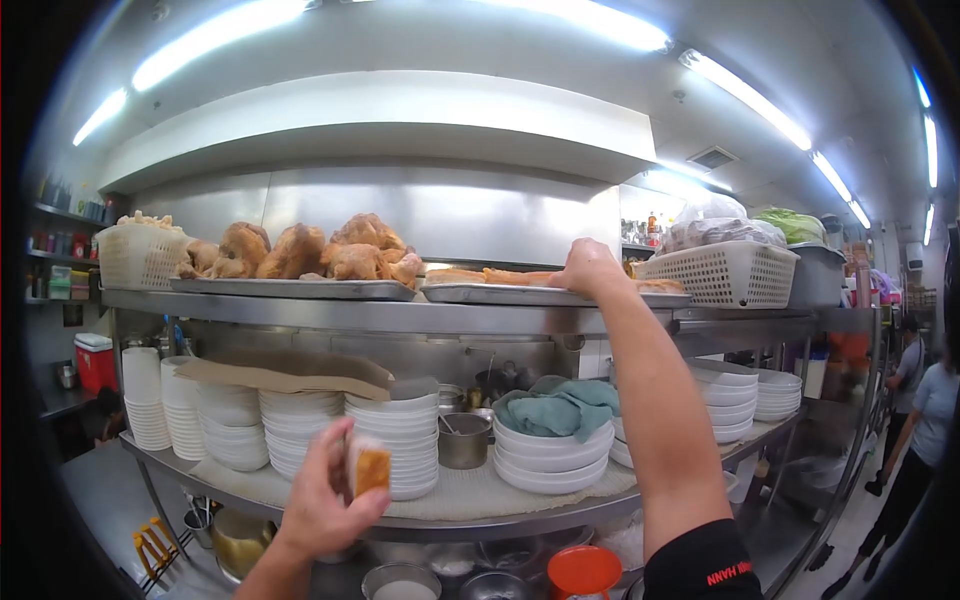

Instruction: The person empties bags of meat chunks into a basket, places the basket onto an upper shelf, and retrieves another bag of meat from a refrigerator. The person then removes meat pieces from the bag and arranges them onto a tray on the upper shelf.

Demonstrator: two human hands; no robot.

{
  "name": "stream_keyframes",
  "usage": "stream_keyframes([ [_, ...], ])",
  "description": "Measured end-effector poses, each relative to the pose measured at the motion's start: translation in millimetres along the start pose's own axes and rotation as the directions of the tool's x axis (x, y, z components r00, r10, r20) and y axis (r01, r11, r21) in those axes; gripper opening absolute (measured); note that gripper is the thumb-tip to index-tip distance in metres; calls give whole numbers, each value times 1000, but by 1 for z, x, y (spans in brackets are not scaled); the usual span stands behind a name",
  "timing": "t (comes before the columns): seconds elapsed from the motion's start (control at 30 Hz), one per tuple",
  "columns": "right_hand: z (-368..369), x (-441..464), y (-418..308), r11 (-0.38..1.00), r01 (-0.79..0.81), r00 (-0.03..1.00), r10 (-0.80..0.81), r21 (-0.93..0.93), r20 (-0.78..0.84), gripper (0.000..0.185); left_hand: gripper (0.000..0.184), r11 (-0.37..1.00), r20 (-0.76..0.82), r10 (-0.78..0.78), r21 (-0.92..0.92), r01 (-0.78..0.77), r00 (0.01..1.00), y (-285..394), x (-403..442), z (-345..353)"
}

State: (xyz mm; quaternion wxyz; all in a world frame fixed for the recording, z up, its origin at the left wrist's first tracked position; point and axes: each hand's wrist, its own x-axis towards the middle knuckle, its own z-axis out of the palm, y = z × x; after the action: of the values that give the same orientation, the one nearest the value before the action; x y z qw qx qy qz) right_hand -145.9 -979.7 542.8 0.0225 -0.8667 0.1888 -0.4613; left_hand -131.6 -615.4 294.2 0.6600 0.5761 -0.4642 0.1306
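My left hand [325, 500] is wrapped round a small piece of food [371, 470] with a golden-brown side and a pale side, in front of the stacked white bowls [400, 440]. My right hand [590, 268] reaches up to the top shelf, over a metal tray [490, 293] of flat golden-brown pieces [520, 278]. Its fingertips are hidden behind the hand, so what they touch cannot be made out. Left of that tray, cooked whole birds [365, 245] lie on another metal tray [300, 289].
White baskets [720, 272] stand on the top shelf's ends. Below are stacked plates [552, 465] under a green cloth [560, 408], brown cardboard [290, 374], a metal pot [464, 441] and, lower, a red-orange bowl [585, 570]. People [920, 430] are at the far right.
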Motion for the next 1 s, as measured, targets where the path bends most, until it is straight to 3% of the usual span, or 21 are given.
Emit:
stream_keyframes([
  [0.07,-5,-22,-4,987,-4,995,19,159,-93,33,80,852,38,372,381,-358,927,20,53,15],
  [0.13,1,-43,1,956,48,979,12,289,-203,31,78,563,125,567,663,-494,814,58,101,40],
  [0.17,14,-53,10,941,205,931,-103,268,-351,27,76,552,129,565,675,-490,815,70,128,52],
  [0.23,42,-64,32,858,489,734,-305,159,-607,23,72,540,139,551,692,-479,823,81,183,77],
  [0.33,41,-75,37,823,554,621,-309,124,-721,18,68,481,174,415,791,-378,893,97,245,108],
  [0.37,39,-77,38,842,518,671,-293,149,-681,20,68,451,214,362,812,-371,908,103,257,116],
  [0.4,39,-76,38,842,524,647,-297,126,-703,26,68,422,257,305,826,-372,917,107,268,124],
  [0.43,37,-82,39,854,490,704,-270,174,-656,44,68,391,301,251,838,-381,920,109,278,133],
  [0.53,26,-86,34,836,524,562,-197,162,-804,63,72,403,416,225,784,-472,881,107,296,167],
  [0.6,17,-88,43,914,404,602,-231,42,-765,68,68,364,590,167,708,-605,790,95,302,193],
  [0.63,18,-89,47,938,347,629,-247,-18,-737,71,58,448,585,-88,746,-492,806,92,301,207],
  [0.73,31,-88,71,928,348,707,-355,-136,-612,68,51,466,585,-18,722,-511,811,73,294,216],
  [0.77,31,-90,74,931,322,722,-359,-172,-591,66,52,454,641,-64,701,-550,764,69,299,214],
  [0.83,30,-85,81,925,323,736,-378,-200,-562,65,56,298,570,76,770,-564,818,70,281,207],
  [0.9,24,-80,88,912,317,781,-407,-262,-473,63,62,296,561,266,727,-620,784,78,253,190],
  [0.93,16,-81,84,896,327,812,-429,-299,-397,62,59,252,595,355,682,-687,721,81,238,177],
  [0.97,-3,-97,61,906,215,911,-321,-363,-261,61,54,200,613,467,629,-751,637,77,216,159],
  [1.0,-3,-97,69,793,373,821,-523,-481,-226,60,45,155,681,511,528,-835,525,78,188,136],
])
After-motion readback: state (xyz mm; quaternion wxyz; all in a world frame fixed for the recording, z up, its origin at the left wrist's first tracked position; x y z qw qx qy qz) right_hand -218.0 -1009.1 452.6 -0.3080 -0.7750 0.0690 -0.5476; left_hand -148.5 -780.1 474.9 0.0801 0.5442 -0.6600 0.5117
